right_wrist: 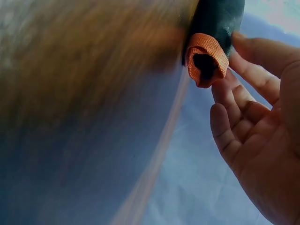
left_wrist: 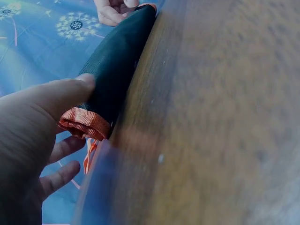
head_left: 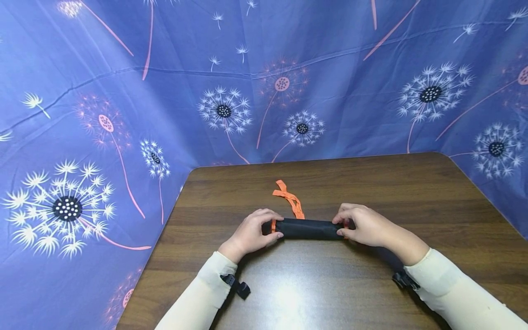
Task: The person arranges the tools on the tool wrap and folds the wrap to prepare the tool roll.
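A black fabric roll (head_left: 309,228) with orange-trimmed ends lies crosswise on the wooden table. Orange ribbon ties (head_left: 294,201) trail from its far side. At its left end my left hand (head_left: 252,230) grips the roll, thumb on the near side and fingers on the far side. My right hand (head_left: 365,224) holds the other end in the same way. The right wrist view shows the spiral opening of that end, edged by an orange band (right_wrist: 209,44). In the left wrist view, the left thumb (left_wrist: 77,91) presses the black cloth just above the orange edging (left_wrist: 86,121).
The brown wooden table (head_left: 412,192) reaches back to a blue curtain (head_left: 350,91) printed with dandelions, which also hangs along the left side. Black straps (head_left: 236,285) sit around both wrists. A bright light reflection shows on the near tabletop.
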`<control>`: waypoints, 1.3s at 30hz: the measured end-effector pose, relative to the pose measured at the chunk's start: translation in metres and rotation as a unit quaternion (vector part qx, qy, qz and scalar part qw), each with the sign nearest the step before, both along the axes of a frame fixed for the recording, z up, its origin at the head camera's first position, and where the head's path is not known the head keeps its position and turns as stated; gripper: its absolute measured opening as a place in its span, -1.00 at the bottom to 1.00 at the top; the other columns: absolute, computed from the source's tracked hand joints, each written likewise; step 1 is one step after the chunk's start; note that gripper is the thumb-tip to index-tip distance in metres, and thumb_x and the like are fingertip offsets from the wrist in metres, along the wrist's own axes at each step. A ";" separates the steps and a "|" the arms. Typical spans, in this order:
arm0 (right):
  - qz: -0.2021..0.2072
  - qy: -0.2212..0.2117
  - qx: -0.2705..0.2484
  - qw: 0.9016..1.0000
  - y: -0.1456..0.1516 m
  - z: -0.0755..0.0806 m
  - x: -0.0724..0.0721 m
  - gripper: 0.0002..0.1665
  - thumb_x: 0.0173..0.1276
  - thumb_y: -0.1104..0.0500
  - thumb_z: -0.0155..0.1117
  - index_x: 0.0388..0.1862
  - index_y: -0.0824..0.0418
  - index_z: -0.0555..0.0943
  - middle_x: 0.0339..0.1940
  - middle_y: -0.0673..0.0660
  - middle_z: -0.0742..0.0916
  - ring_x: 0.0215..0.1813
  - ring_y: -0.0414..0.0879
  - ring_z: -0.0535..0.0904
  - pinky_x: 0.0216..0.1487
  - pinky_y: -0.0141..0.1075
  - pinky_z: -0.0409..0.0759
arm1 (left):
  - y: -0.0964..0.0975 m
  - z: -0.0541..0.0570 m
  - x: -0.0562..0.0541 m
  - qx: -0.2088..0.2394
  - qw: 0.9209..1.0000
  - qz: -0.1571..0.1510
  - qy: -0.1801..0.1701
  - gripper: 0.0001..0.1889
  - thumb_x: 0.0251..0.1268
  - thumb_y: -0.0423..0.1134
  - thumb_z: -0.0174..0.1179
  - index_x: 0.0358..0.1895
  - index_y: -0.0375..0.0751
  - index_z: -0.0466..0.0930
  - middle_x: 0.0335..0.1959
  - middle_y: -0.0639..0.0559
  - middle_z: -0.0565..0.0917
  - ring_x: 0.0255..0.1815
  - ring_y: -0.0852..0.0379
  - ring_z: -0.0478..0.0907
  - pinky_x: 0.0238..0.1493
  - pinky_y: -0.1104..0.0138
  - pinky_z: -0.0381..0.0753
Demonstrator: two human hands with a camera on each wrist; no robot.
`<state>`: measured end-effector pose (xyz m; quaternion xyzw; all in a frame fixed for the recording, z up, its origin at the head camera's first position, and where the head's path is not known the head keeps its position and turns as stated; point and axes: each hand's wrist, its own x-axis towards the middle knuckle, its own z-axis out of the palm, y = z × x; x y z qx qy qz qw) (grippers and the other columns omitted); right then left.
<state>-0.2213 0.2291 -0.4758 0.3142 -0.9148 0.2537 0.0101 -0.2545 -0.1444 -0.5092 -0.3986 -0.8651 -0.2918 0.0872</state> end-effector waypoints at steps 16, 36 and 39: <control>-0.002 0.006 0.055 0.998 0.002 0.004 0.000 -0.59 0.19 0.22 0.65 0.03 -0.02 0.78 -0.09 -0.19 0.72 -0.03 -0.16 0.65 0.02 -0.01 0.64 | 0.001 0.000 0.003 -0.041 0.999 0.003 0.004 -0.45 0.21 -0.11 0.54 0.30 0.04 0.65 0.14 0.20 0.65 0.20 0.20 0.52 0.24 0.24 0.53; -0.005 -0.012 0.087 0.996 -0.003 0.002 -0.003 -0.47 0.05 0.13 0.75 0.05 0.09 0.81 -0.06 -0.07 0.78 -0.12 -0.14 0.66 -0.07 -0.03 0.63 | 0.002 -0.003 0.005 -0.084 0.996 0.026 -0.024 -0.42 0.25 0.10 0.50 0.31 0.10 0.64 0.11 0.23 0.60 0.17 0.19 0.53 0.21 0.11 0.52; -0.006 -0.012 0.090 0.996 -0.003 0.002 -0.003 -0.48 0.04 0.12 0.75 0.03 0.06 0.82 -0.09 -0.12 0.77 -0.15 -0.20 0.62 -0.09 -0.05 0.62 | 0.002 -0.004 0.004 -0.086 0.996 0.028 -0.021 -0.43 0.25 0.10 0.50 0.30 0.09 0.64 0.10 0.23 0.61 0.16 0.18 0.53 0.22 0.10 0.52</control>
